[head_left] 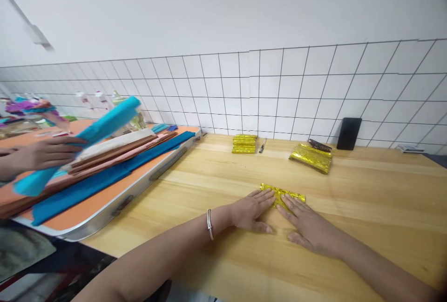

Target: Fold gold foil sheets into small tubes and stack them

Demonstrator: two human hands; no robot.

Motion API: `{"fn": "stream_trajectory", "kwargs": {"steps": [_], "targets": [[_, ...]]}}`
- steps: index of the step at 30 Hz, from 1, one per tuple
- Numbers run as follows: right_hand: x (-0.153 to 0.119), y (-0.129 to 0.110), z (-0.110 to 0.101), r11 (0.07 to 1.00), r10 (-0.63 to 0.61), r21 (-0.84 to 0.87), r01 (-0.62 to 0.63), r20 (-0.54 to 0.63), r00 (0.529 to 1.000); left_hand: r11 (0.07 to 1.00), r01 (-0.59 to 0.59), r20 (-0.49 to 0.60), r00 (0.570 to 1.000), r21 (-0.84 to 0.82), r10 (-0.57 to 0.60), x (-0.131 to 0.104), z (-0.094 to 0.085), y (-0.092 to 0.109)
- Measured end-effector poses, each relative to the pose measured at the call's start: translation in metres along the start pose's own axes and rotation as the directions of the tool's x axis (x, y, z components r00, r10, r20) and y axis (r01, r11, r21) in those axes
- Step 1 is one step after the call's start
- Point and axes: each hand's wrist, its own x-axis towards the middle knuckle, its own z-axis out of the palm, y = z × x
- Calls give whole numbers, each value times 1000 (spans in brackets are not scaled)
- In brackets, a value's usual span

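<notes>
A shiny gold foil strip [283,192] lies flat on the wooden table [223,265], partly covered by my fingers. My left hand [252,210], with a silver bangle [209,224] at the wrist, presses on its left part with fingers stretched out. On the right part rests my right hand [306,224], its fingers spread and flat. Farther back is a stack of folded gold foil pieces [244,144], with a small utility knife [262,145] beside it. To the right lies a larger gold foil bundle [311,157], a dark stapler-like object [320,145] at its back edge.
At the left, another person's hand [52,153] holds a blurred turquoise folded strip [108,123] over an orange-topped, metal-edged board [139,188] bearing several folded coloured strips. A black phone [349,133] leans on the tiled wall [272,95]. A small box-like item [410,149] sits far right.
</notes>
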Motion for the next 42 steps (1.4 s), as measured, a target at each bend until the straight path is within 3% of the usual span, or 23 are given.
{"fn": "stream_trajectory", "kwargs": {"steps": [5,12,17,27,33,38,42], "targets": [[6,11,-2,998,-54,18,54,-22,998,994,48,-54,998,102,-43,-13,7,3],[37,23,-20,993,-25,-115,21,-27,999,957,174,-171,976,231,-136,11,-1,-5],[47,9,-17,974,-2,-226,-21,-103,995,961,159,-178,977,224,-120,15,-2,-7],[48,4,-12,966,21,-252,-56,-139,990,969,142,-210,973,200,-99,7,3,-12],[60,0,-9,921,12,-384,-62,-131,991,946,181,-202,971,270,-128,15,2,-10],[65,6,-7,900,-24,-434,-40,-141,990,935,211,-203,967,286,-156,19,1,-9],[52,20,-5,909,-30,-414,-44,-170,985,946,216,-210,964,241,-166,13,-4,-12]]}}
